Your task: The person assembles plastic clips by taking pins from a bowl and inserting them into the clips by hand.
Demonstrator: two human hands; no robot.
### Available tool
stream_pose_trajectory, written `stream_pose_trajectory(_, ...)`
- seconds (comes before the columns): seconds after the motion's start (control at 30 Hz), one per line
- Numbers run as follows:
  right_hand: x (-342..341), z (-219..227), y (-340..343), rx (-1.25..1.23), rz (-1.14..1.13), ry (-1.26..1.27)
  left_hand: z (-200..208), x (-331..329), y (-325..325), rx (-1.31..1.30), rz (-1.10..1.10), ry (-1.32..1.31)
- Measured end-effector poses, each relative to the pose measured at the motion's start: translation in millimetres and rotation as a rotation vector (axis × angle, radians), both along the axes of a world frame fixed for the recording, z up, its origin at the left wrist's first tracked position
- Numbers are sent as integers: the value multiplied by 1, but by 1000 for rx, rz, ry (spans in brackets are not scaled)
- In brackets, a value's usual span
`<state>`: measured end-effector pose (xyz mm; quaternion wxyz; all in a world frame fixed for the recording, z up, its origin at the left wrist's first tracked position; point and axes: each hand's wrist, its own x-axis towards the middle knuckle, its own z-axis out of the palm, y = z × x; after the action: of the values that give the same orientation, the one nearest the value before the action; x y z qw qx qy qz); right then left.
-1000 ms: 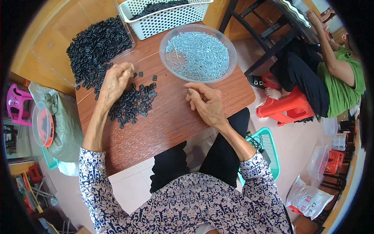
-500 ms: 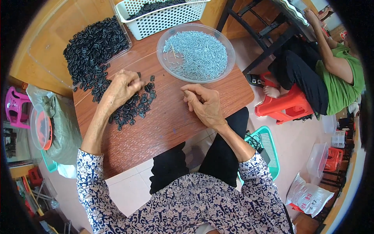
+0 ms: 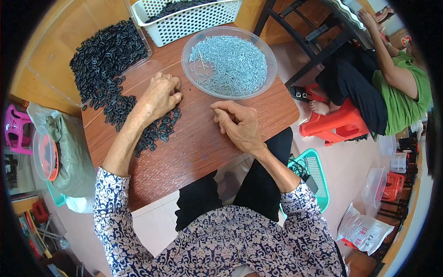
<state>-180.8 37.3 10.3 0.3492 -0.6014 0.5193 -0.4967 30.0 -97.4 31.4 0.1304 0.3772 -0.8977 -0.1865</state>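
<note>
My left hand is curled palm down at the far end of a loose group of small black plastic pieces on the wooden table. Whatever lies under its bent fingers is hidden. Nearer the table's right side, my right hand is closed, thumb against the curled index finger. Anything pinched there is too small to make out. Just beyond it stands a clear round tub of small silvery screw-like pins, with a thin yellowish stick lying among them.
A large heap of the same black pieces spills from a clear tray at the far left. Behind stands a white perforated basket holding dark pieces. To the right, a person in green sits on a red stool. A teal basket stands on the floor.
My left hand has moved right and slightly away from me, over where several black pieces lay. My right hand stays closed in nearly the same place. The view has shifted slightly.
</note>
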Motion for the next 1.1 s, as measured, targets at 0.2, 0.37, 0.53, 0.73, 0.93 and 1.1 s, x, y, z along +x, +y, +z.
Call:
stream_pose_trajectory(0.2,-3,-1,1,6,1,-11,-7,-11,13,-118,40,7)
stream_pose_trajectory(0.37,0,3,1,32,27,-27,-10,1,21,-84,46,133)
stream_pose_trajectory(0.53,6,0,-6,-4,23,-100,5,-10,61,362,116,466)
stream_pose_trajectory(0.73,10,-1,-11,-36,117,-91,12,-21,86,298,60,464)
stream_pose_trajectory(0.93,6,-3,-8,91,157,-106,2,-25,89,233,53,526)
stream_pose_trajectory(1.1,7,-9,-10,90,97,-455,-13,-26,92,566,163,746)
